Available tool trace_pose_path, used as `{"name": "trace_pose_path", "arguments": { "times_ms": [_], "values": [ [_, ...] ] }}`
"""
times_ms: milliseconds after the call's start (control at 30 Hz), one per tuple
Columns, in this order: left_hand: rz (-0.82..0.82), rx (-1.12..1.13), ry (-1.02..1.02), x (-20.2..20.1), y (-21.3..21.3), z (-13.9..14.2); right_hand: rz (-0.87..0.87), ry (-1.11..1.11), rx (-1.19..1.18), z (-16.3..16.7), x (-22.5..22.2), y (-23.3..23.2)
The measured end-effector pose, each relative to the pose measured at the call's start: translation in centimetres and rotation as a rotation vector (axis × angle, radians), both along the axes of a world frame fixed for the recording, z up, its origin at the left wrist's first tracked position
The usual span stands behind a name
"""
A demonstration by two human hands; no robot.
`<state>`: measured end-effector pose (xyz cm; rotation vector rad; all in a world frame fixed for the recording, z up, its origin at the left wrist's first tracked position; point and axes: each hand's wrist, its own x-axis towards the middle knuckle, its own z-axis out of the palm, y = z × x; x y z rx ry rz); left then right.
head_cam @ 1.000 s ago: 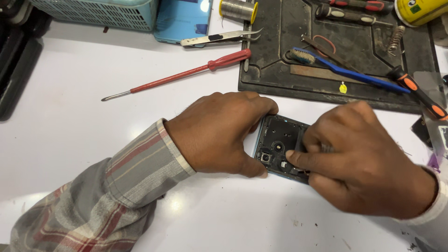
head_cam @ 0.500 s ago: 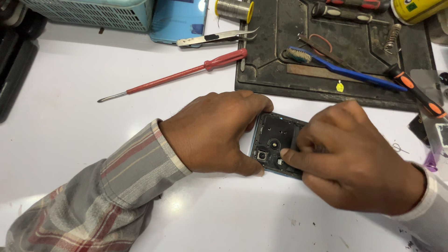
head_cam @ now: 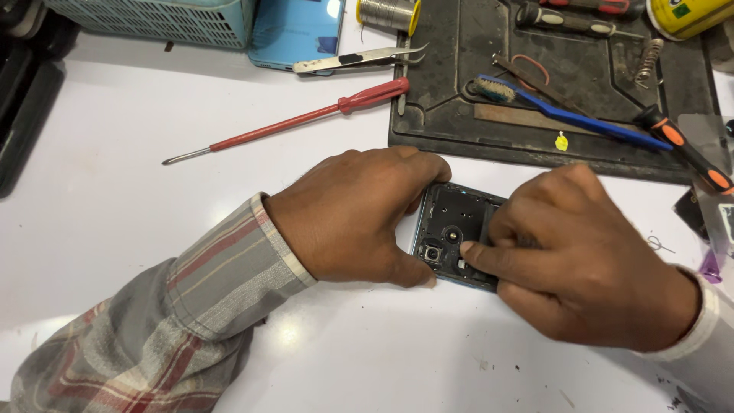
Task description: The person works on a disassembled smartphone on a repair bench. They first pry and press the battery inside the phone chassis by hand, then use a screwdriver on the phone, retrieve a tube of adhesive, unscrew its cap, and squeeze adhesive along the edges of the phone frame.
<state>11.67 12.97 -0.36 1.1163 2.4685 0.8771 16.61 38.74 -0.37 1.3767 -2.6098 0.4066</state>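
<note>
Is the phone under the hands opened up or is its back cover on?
Opened up. The phone lies flat with dark inner parts and camera modules exposed, left hand gripping its end, right hand pressing on it.

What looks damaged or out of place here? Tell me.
The phone under the left hand and right hand lies with its back off, camera parts bare. The work mat looks grimy. Nothing spilled.
</note>
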Motion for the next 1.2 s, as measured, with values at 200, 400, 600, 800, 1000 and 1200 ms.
{"name": "trace_pose_path", "arguments": {
  "times_ms": [200,400,600,800,1000,1200],
  "values": [
    [0.004,-0.004,0.013,-0.1,0.0,0.0,-0.095,0.071,-0.022,0.7,-0.6,0.2],
    [0.034,0.008,0.012,0.1,-0.2,0.4,-0.12,0.0,-0.12,0.6,0.3,0.1],
    [0.063,-0.004,0.043,0.0,-0.1,-0.1,-0.135,-0.044,-0.049,-0.2,0.7,-0.1],
    [0.074,-0.052,0.023,1.2,0.7,2.2,-0.076,-0.025,-0.16,1.1,2.0,0.3],
    [0.094,-0.081,0.061,2.0,1.6,3.4,-0.256,0.14,-0.243,2.6,0.7,2.7],
    [0.129,-0.059,0.043,1.5,1.0,3.4,-0.515,0.255,-0.218,3.1,-1.5,6.3]
  ]
}}
